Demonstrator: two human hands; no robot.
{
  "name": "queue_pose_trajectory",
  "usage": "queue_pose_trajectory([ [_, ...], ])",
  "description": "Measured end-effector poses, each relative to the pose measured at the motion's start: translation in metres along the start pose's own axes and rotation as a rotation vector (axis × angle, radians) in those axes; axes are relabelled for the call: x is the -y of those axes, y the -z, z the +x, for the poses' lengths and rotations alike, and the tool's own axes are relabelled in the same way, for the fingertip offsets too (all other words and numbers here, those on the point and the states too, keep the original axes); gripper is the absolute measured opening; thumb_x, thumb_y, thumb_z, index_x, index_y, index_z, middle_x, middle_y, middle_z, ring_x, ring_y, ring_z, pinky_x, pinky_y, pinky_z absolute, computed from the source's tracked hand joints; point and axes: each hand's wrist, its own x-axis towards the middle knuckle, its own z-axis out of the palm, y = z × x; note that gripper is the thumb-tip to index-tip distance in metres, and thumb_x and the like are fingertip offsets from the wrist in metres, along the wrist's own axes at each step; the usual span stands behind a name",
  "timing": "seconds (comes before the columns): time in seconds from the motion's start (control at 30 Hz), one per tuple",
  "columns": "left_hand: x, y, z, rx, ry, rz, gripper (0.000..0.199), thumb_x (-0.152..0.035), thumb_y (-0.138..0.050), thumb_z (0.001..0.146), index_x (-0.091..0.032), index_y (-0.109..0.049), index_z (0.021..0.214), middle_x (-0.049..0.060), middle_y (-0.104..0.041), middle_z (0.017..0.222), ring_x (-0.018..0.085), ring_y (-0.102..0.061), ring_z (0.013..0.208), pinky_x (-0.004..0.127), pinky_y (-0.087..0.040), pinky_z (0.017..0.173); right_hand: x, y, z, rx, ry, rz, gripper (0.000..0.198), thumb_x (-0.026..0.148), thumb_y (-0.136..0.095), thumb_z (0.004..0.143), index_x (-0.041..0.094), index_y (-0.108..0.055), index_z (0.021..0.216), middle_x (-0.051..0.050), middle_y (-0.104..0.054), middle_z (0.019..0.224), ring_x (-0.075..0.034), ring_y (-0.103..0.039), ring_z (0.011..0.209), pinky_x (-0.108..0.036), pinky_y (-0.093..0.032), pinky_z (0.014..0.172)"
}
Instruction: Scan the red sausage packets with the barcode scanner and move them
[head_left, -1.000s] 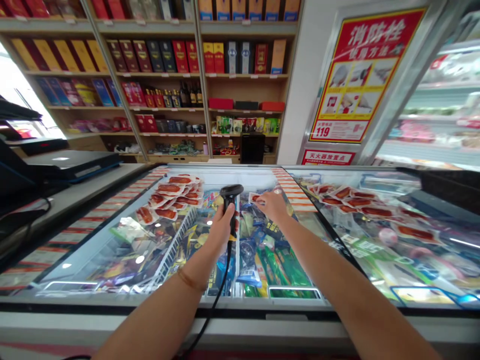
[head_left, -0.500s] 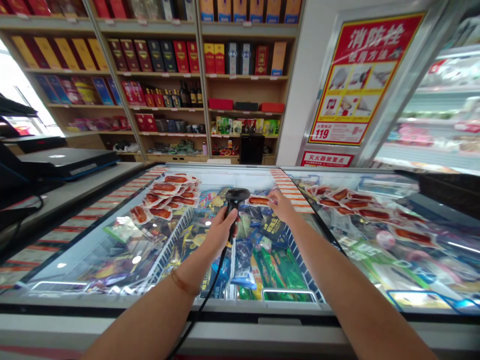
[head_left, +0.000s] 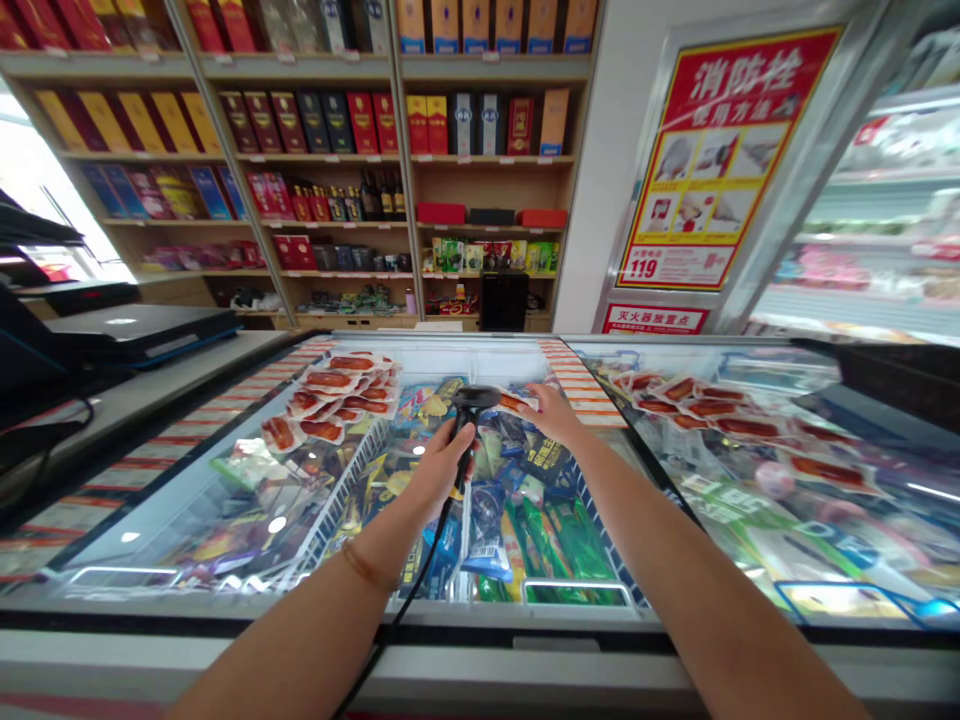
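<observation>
My left hand [head_left: 441, 465] is wrapped round the handle of a black barcode scanner [head_left: 475, 397], its cable trailing down toward me. Just right of the scanner head, my right hand [head_left: 553, 412] pinches the end of a vacuum-packed sausage [head_left: 513, 401]. The scanner head and the pack are close together; whether they touch I cannot tell. Both hands are above the glass top of a chest freezer. A pile of similar packed sausages [head_left: 352, 384] lies on the glass to the left, and more packed sausages [head_left: 716, 408] are spread to the right.
Wire baskets [head_left: 349, 487] of bagged frozen goods show through the glass. A laptop-like flat device [head_left: 142, 325] sits on the left counter. Shelves [head_left: 330, 158] of boxes and bottles stand behind, beside a red and yellow poster [head_left: 727, 160] on the wall.
The sausage pack in my right hand has tilted and moved slightly left, closer to the scanner head. My left hand with the scanner has stayed nearly in place.
</observation>
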Motion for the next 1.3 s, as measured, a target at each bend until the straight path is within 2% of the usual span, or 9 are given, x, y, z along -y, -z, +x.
queue_pose_trajectory([
  [0.1,0.001,0.000,0.000,0.010,-0.014,0.013,0.044,-0.057,-0.069,0.071,-0.018,-0.051,0.082,-0.003,-0.057,0.069,0.006,-0.047,0.042,0.020,-0.034,0.039,0.008,-0.003,-0.002,-0.010,-0.046,-0.159,0.047,0.050,-0.056,0.086,0.015,-0.063,0.116,-0.018,-0.062,0.122,-0.034,-0.050,0.119,-0.051,-0.035,0.102],
  [0.17,0.001,0.000,0.000,0.010,-0.014,0.013,0.044,-0.057,-0.069,0.071,-0.018,-0.051,0.082,-0.003,-0.057,0.069,0.006,-0.047,0.042,0.020,-0.034,0.039,0.010,-0.003,-0.003,0.010,-0.066,-0.167,0.040,0.050,-0.059,0.084,0.018,-0.066,0.108,-0.015,-0.065,0.117,-0.034,-0.052,0.118,-0.050,-0.036,0.100],
  [0.23,0.001,-0.001,0.000,0.010,-0.016,0.012,0.043,-0.056,-0.069,0.071,-0.018,-0.051,0.082,-0.003,-0.057,0.069,0.006,-0.047,0.042,0.020,-0.034,0.039,0.008,-0.002,-0.003,0.003,-0.080,-0.060,0.030,0.040,-0.060,0.084,0.021,-0.065,0.107,-0.011,-0.068,0.112,-0.029,-0.057,0.111,-0.044,-0.040,0.096],
  [0.33,0.002,-0.001,0.000,0.012,-0.018,0.015,0.043,-0.056,-0.069,0.070,-0.019,-0.051,0.082,-0.003,-0.057,0.069,0.006,-0.046,0.041,0.020,-0.034,0.038,0.000,0.001,-0.002,-0.097,-0.080,0.195,0.025,0.027,-0.059,0.081,0.022,-0.064,0.105,-0.006,-0.070,0.106,-0.023,-0.063,0.099,-0.037,-0.046,0.089],
  [0.47,0.003,-0.001,0.001,0.026,-0.030,0.042,0.044,-0.055,-0.070,0.069,-0.019,-0.053,0.086,-0.003,-0.056,0.069,0.006,-0.046,0.041,0.019,-0.034,0.038,-0.006,0.002,0.000,-0.304,-0.094,0.406,0.026,0.032,-0.062,0.076,0.020,-0.065,0.099,-0.005,-0.071,0.099,-0.023,-0.064,0.093,-0.037,-0.048,0.086],
  [0.57,0.002,-0.001,-0.001,0.053,-0.050,0.079,0.044,-0.055,-0.069,0.070,-0.018,-0.053,0.090,-0.004,-0.056,0.069,0.005,-0.046,0.041,0.020,-0.033,0.038,-0.004,0.002,0.001,-0.389,-0.106,0.490,0.032,0.037,-0.062,0.075,0.018,-0.064,0.101,-0.008,-0.070,0.101,-0.024,-0.064,0.092,-0.037,-0.048,0.086],
  [0.93,-0.005,-0.002,-0.006,0.108,-0.084,0.103,0.041,-0.053,-0.067,0.074,-0.018,-0.054,0.090,-0.003,-0.054,0.072,0.005,-0.044,0.043,0.020,-0.033,0.041,-0.002,0.000,0.002,-0.397,-0.041,0.598,0.032,0.035,-0.060,0.075,0.018,-0.063,0.101,-0.009,-0.069,0.102,-0.023,-0.064,0.096,-0.037,-0.048,0.090],
  [1.13,0.000,-0.001,-0.002,0.103,-0.093,0.112,0.044,-0.056,-0.068,0.072,-0.018,-0.054,0.090,-0.004,-0.053,0.069,0.005,-0.044,0.042,0.021,-0.034,0.040,0.002,0.004,0.000,-0.390,-0.063,0.568,0.032,0.037,-0.059,0.076,0.018,-0.063,0.102,-0.008,-0.069,0.102,-0.023,-0.064,0.096,-0.037,-0.048,0.090],
  [1.3,0.002,0.001,0.000,0.088,-0.095,0.094,0.046,-0.056,-0.068,0.071,-0.018,-0.054,0.093,-0.004,-0.053,0.069,0.006,-0.045,0.042,0.021,-0.034,0.040,-0.006,0.000,0.002,-0.390,-0.077,0.526,0.035,0.038,-0.060,0.076,0.018,-0.062,0.105,-0.009,-0.069,0.105,-0.023,-0.063,0.097,-0.038,-0.047,0.090],
])
